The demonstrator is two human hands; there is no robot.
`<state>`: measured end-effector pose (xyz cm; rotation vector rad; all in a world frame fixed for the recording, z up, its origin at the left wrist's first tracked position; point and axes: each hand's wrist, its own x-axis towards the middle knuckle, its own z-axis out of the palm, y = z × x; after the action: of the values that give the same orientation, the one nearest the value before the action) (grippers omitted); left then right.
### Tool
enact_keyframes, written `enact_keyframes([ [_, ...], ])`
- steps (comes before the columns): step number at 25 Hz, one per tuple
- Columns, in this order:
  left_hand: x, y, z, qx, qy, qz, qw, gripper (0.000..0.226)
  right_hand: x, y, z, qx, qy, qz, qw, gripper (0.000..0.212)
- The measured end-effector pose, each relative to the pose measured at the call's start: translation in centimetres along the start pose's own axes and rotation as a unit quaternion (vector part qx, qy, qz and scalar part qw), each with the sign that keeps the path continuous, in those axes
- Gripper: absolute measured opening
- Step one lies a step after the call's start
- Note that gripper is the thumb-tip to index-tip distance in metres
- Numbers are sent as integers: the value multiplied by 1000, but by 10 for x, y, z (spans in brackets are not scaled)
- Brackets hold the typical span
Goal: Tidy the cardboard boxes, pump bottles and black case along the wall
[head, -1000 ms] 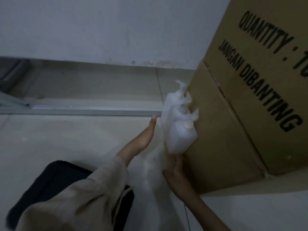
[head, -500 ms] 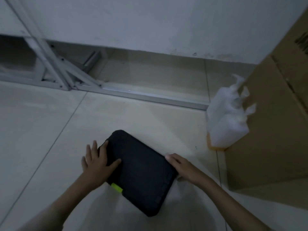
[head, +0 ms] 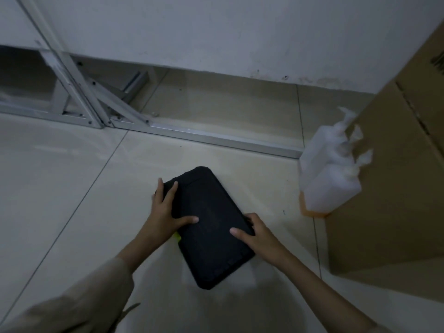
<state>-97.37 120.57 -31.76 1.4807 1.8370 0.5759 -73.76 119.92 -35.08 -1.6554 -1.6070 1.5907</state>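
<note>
A flat black case (head: 211,236) with rounded corners lies on the tiled floor in the middle of the view, turned diagonally. My left hand (head: 165,212) grips its left edge, thumb on the top face. On the right edge, my right hand (head: 255,234) holds the case with the thumb pressed on top. A small yellow-green tab shows under my left wrist. White translucent pump bottles (head: 329,179) stand in a tight row against a large cardboard box (head: 389,188) at the right; the bottom of the nearest one looks orange.
A white wall (head: 216,32) runs along the back, with a recessed tiled strip below it. A metal floor rail (head: 216,138) and angled metal frame (head: 79,92) lie at the back left. Pale floor tiles (head: 60,188) spread to the left.
Both hands left the pump bottles and took hold of the black case. The case has shifted forward and right, toward the bottles, and my view swung left.
</note>
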Motion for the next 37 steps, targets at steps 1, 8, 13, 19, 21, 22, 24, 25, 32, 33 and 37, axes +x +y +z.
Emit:
enact_keyframes([
  [1, 8, 8, -1, -10, -2, 21, 1000, 102, 1, 0, 0, 2, 25, 3, 1000, 60],
  [8, -45, 18, 46, -202, -54, -41, 977, 137, -20, 2, -14, -85, -64, -91, 990, 99],
  [13, -46, 17, 52, -192, -57, -7, 980, 114, -24, -1, -14, -103, -67, -103, 987, 103],
  [19, 0, 55, 59, -139, -157, 44, 977, 103, -30, 12, -31, -55, 64, -97, 992, 95],
  [21, 19, 74, 68, -131, -212, 70, 966, 98, -31, 17, -43, -64, 104, -85, 989, 93],
  [22, 28, 82, 74, -127, -233, 84, 960, 96, -29, 21, -50, -95, 122, -75, 985, 93],
  [24, 39, 92, 86, -103, -241, 110, 959, 91, -27, 21, -59, -250, 178, -51, 950, 98],
  [25, 41, 94, 92, -86, -235, 125, 960, 91, -25, 22, -63, -345, 222, -57, 910, 101],
  [32, 46, 79, 109, 95, -222, 268, 933, 124, -12, 26, -62, -538, 196, -98, 814, 104],
  [33, 48, 81, 107, 99, -216, 274, 932, 123, -10, 27, -63, -544, 197, -88, 811, 105],
  [37, 49, 82, 109, 104, -218, 257, 936, 124, -15, 8, -63, -521, 188, -71, 830, 103],
])
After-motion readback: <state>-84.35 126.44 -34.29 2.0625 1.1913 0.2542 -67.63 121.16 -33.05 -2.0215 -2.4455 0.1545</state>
